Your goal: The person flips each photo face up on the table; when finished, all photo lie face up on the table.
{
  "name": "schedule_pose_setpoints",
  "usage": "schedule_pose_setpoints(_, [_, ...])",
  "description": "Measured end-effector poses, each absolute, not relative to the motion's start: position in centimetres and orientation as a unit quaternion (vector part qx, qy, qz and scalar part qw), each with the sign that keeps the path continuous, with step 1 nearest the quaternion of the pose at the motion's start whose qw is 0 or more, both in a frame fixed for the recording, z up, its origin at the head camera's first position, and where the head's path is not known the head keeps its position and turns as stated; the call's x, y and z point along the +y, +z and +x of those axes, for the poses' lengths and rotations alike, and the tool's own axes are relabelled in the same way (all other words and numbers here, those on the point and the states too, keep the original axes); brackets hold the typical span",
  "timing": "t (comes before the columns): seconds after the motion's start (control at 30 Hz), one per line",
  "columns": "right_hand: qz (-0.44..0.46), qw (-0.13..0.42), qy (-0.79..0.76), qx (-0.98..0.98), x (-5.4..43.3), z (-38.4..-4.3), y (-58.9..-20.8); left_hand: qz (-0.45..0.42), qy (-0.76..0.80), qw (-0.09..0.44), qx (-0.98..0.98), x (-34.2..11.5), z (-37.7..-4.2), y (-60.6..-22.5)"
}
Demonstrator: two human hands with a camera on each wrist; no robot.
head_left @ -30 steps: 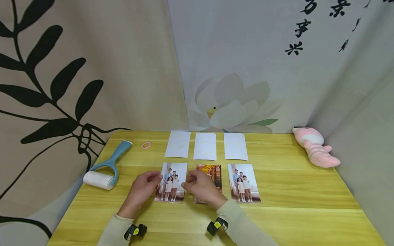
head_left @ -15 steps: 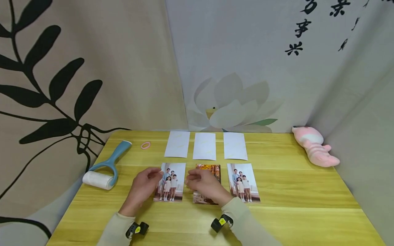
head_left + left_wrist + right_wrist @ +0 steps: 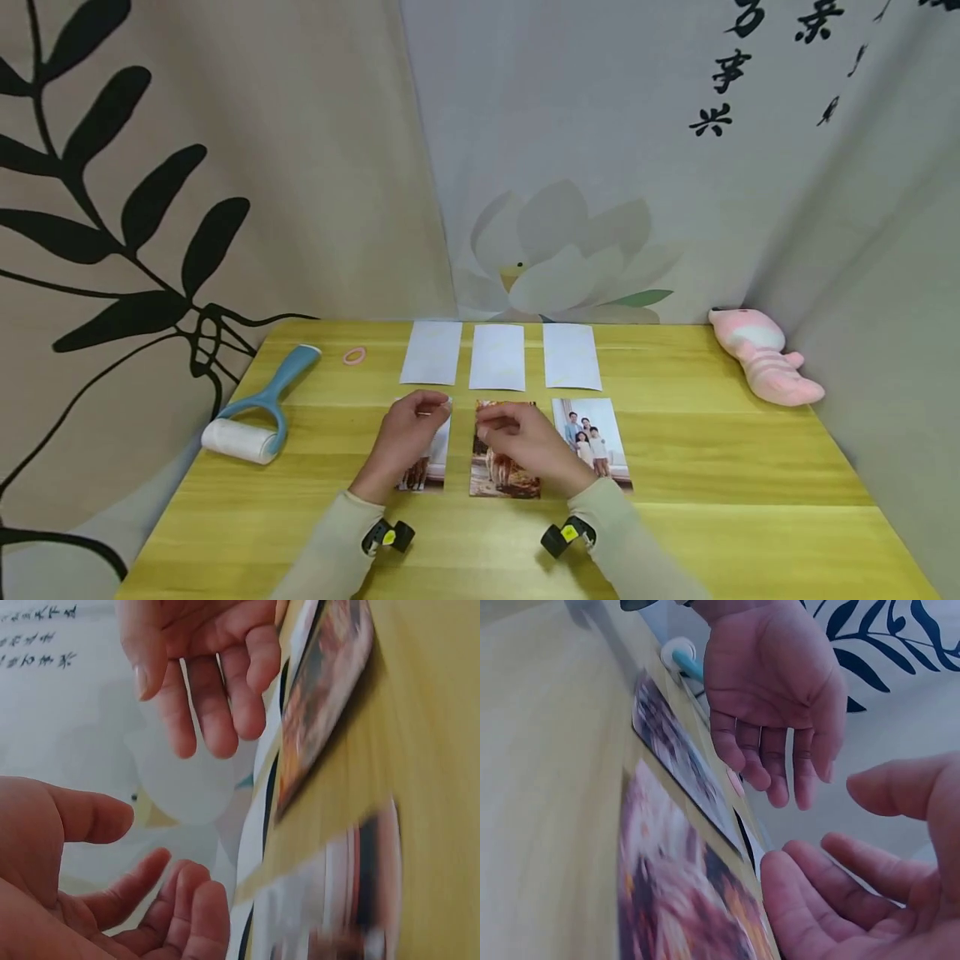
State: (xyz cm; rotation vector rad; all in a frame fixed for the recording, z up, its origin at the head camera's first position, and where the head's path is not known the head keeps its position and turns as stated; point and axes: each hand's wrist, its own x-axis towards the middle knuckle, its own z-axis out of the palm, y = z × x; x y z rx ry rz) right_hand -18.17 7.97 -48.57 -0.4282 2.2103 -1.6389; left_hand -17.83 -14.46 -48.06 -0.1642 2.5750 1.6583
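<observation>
My left hand (image 3: 405, 442) hovers over the left family photo (image 3: 433, 468), covering much of it in the head view. Over the upper part of the middle photo (image 3: 504, 482), an autumn scene in orange and brown, is my right hand (image 3: 531, 446). Both wrist views show the palms facing each other with fingers loosely bent and nothing between them. To the right lies another family photo (image 3: 609, 433), partly overlapped by the right hand. Behind this row, three white cards lie flat: a left card (image 3: 431, 353), a middle card (image 3: 497, 358) and a right card (image 3: 572, 357).
At the table's left is a blue-handled lint roller (image 3: 277, 392) with a white roll. A pink ring (image 3: 354, 349) lies behind it. The pink plush toy (image 3: 768, 358) rests at the back right. Printed curtains (image 3: 337, 167) hang along the wooden table's (image 3: 712, 533) back edge.
My left hand has left the left photo's edge and moved right, over the photo. My right hand has drifted right, uncovering more of the middle photo. The photos lie about where they were.
</observation>
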Motion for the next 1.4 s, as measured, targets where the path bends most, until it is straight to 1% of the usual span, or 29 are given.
schedule_pose_setpoints(0.17, [-0.123, 0.142, -0.562, 0.806, 10.1, -18.9, -48.3, -0.021, 0.574, 0.047, 0.817, -12.5, -18.9, -48.0])
schedule_pose_setpoints(0.3, [-0.103, 0.109, -0.546, 0.824, 12.0, -19.6, -48.3, -0.010, 0.597, 0.045, 0.801, -11.1, -20.1, -47.8])
schedule_pose_setpoints(0.43, [-0.098, 0.094, -0.534, 0.835, 13.6, -20.4, -48.5, -0.001, 0.616, 0.042, 0.787, -9.5, -21.3, -47.5])
schedule_pose_setpoints(0.73, [-0.096, 0.050, -0.483, 0.869, 16.2, -22.8, -48.6, 0.025, 0.599, 0.058, 0.798, -6.4, -24.4, -48.0])
schedule_pose_setpoints(0.87, [-0.086, 0.047, -0.472, 0.876, 17.6, -24.1, -48.5, 0.038, 0.597, 0.063, 0.799, -5.1, -25.6, -48.7])
schedule_pose_setpoints(1.0, [-0.071, 0.045, -0.456, 0.886, 18.9, -25.4, -48.4, 0.052, 0.593, 0.080, 0.800, -3.9, -26.5, -49.0])
schedule_pose_setpoints(1.23, [-0.049, 0.052, -0.430, 0.900, 20.2, -27.4, -49.0, 0.061, 0.589, 0.102, 0.799, -1.7, -27.5, -48.9])
schedule_pose_setpoints(1.4, [-0.025, 0.069, -0.401, 0.913, 20.7, -28.3, -49.7, 0.041, 0.597, 0.145, 0.788, -0.5, -27.6, -49.4])
